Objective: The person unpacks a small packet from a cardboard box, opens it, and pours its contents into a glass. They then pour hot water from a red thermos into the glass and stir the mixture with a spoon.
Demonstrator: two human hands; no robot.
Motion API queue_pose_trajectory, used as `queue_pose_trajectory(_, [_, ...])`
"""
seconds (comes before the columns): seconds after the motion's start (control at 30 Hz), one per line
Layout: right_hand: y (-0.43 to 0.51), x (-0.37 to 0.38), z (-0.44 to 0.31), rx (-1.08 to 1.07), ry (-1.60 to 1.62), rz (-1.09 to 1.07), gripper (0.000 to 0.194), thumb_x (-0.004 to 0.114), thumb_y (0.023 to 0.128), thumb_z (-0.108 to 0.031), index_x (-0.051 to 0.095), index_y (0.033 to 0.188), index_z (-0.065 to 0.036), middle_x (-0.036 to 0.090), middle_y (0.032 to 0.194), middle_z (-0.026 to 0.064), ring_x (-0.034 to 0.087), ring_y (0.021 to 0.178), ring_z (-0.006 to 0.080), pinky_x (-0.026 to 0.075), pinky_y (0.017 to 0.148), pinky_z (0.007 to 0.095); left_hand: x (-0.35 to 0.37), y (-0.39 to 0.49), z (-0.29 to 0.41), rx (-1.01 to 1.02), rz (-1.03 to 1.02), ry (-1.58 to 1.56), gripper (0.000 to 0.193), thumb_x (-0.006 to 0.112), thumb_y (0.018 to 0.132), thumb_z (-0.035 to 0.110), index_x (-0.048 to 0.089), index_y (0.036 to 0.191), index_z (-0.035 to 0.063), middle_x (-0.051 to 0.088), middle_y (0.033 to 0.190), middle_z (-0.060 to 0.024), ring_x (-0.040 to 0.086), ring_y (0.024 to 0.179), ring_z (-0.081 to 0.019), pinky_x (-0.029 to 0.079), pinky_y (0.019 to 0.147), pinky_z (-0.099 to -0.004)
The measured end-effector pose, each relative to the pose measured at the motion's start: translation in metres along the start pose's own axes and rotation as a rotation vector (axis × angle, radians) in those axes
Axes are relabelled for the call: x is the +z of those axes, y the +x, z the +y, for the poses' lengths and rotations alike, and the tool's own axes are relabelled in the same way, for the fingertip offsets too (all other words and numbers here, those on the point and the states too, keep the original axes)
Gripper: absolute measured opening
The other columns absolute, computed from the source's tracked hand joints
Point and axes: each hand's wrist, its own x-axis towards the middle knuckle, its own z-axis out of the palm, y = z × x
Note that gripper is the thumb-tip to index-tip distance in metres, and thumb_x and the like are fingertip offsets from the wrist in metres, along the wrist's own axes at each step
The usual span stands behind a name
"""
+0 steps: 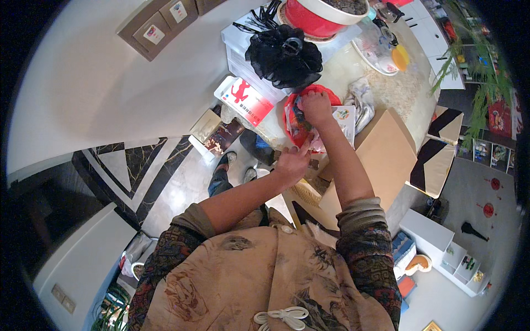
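A red plastic basket (288, 120) holding small mixed items stands on the light stone tabletop (331, 74) before me. My right hand (316, 108) reaches into it from above, fingers curled down among the contents; what they touch is hidden. At the near rim is my left hand (293, 163), index finger stretched toward some pink material (317, 143) in the basket. Whether that finger touches it is unclear. A white card or box with a small picture (344, 118) lies against the basket's right side, partly behind my right forearm.
A black fabric flower (281, 56) lies on a white box beside a red and white plant pot (314, 18). A red and white carton (248, 101) is left of the basket. Right are a crumpled cloth (361, 101), a large cardboard box (383, 153) and a tray (372, 64) with containers.
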Motion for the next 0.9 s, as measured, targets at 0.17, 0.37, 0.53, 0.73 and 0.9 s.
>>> queue_pose_trajectory(0.17, [0.005, 0.002, 0.024, 0.101, 0.338, -0.052, 0.027, 0.052, 0.086, -0.028, 0.063, 0.096, -0.006, 0.065, 0.092, 0.016, 0.063, 0.091, 0.0309, 0.046, 0.081, 0.0438, -0.005, -0.002, -0.003, 0.011, 0.109, 0.015, 0.043, 0.057, 0.072, 0.013, 0.057, 0.113, -0.0002, 0.027, 0.146, -0.0207, 0.062, 0.078, -0.0268, 0.052, 0.067, -0.0424])
queue_pose_trajectory(0.37, [-0.019, -0.024, 0.054, 0.258, 1.241, 0.057, 0.019, 0.062, 0.084, -0.015, 0.058, 0.098, -0.002, 0.06, 0.078, 0.0076, 0.057, 0.071, 0.0175, 0.045, 0.067, 0.0311, -0.008, 0.0, -0.002, 0.0, 0.044, 0.071, 0.042, 0.056, 0.075, 0.014, 0.057, 0.114, -0.0005, 0.021, 0.149, -0.0192, 0.062, 0.08, -0.0245, 0.052, 0.067, -0.0406])
queue_pose_trajectory(0.53, [-0.037, -0.041, 0.051, 0.364, 1.62, 0.254, 0.022, 0.064, 0.084, -0.01, 0.059, 0.105, -0.004, 0.062, 0.084, 0.0002, 0.056, 0.074, 0.0108, 0.045, 0.067, 0.0265, -0.003, 0.002, 0.0, 0.016, 0.1, 0.152, 0.041, 0.054, 0.077, 0.015, 0.058, 0.115, 0.0012, 0.02, 0.15, -0.0179, 0.062, 0.079, -0.0229, 0.052, 0.067, -0.0412])
queue_pose_trajectory(0.73, [-0.057, -0.049, 0.04, 0.385, 1.776, 0.159, 0.03, 0.063, 0.084, -0.009, 0.057, 0.113, -0.001, 0.066, 0.096, 0.0042, 0.062, 0.084, 0.0138, 0.049, 0.074, 0.0262, 0.001, 0.004, 0.004, 0.004, 0.041, 0.154, 0.037, 0.053, 0.079, 0.017, 0.06, 0.112, 0.0022, 0.018, 0.151, -0.0185, 0.062, 0.08, -0.023, 0.052, 0.068, -0.042])
queue_pose_trajectory(0.9, [-0.069, -0.057, 0.029, 0.322, 1.864, 0.089, 0.033, 0.058, 0.089, -0.015, 0.054, 0.12, -0.002, 0.065, 0.099, 0.0061, 0.063, 0.087, 0.0157, 0.05, 0.076, 0.0286, -0.002, 0.002, 0.004, 0.01, 0.012, 0.191, 0.036, 0.052, 0.08, 0.017, 0.06, 0.113, 0.002, 0.016, 0.151, -0.0188, 0.063, 0.081, -0.0234, 0.052, 0.069, -0.0421])
